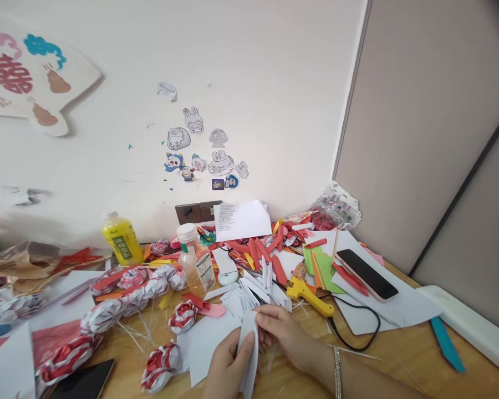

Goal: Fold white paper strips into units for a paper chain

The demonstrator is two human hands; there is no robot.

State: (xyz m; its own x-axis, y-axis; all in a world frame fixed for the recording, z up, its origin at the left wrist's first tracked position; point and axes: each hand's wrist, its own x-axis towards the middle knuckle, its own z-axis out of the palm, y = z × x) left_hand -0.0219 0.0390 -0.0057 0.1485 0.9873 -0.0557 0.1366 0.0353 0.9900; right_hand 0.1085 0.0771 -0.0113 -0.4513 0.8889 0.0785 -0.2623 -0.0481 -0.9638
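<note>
A narrow folded strip of white paper [249,346] stands upright between my two hands, just above the wooden table. My left hand [228,363] pinches its lower part, thumb on the near face. At the top edge, my right hand [280,332] grips the paper between thumb and fingers; a silver bracelet [337,371] circles that wrist. Behind the strip lies a heap of cut white paper strips [253,291]. White sheets [203,346] rest to the left, with red-and-white paper rosettes [161,366] beside them.
A yellow glue gun [310,296] with a black cord lies right of my hands. Beyond it, a phone [368,274] rests on white paper. A bottle of yellow drink [122,238] and a clear jar [194,260] stand left. Red paper pieces [278,269] pile against the wall.
</note>
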